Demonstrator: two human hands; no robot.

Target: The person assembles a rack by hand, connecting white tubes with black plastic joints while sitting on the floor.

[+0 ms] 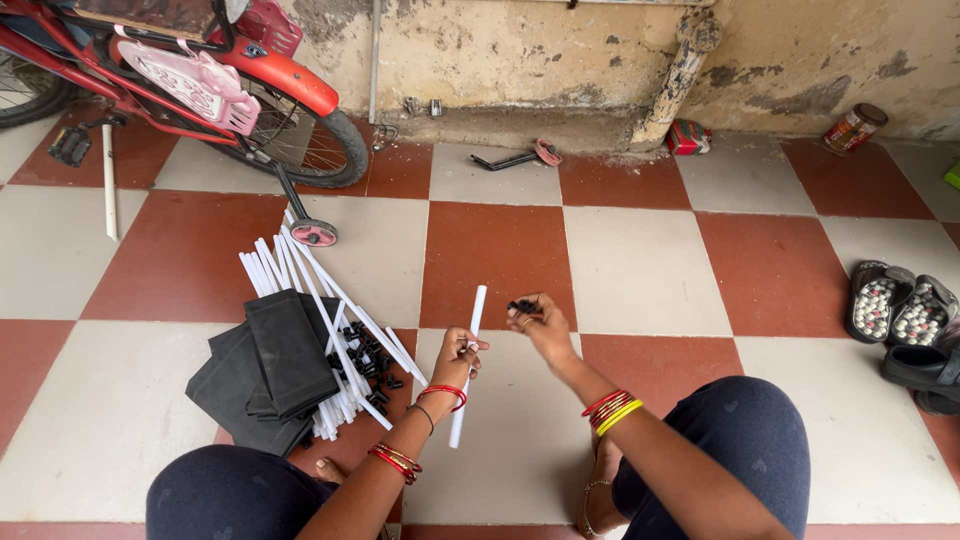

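Observation:
My left hand grips a white plastic tube held nearly upright, its top end leaning right. My right hand pinches a small black connector piece just right of the tube's upper end, not touching it. On the floor to the left lies a pile of white tubes, folded black fabric sheets and several small black connectors. Red and yellow bangles are on both wrists.
A red child's bicycle with a training wheel stands at the back left. Sandals lie at the right. A black-and-red tool, a small red box and a jar sit by the wall. A loose white tube lies at the far left.

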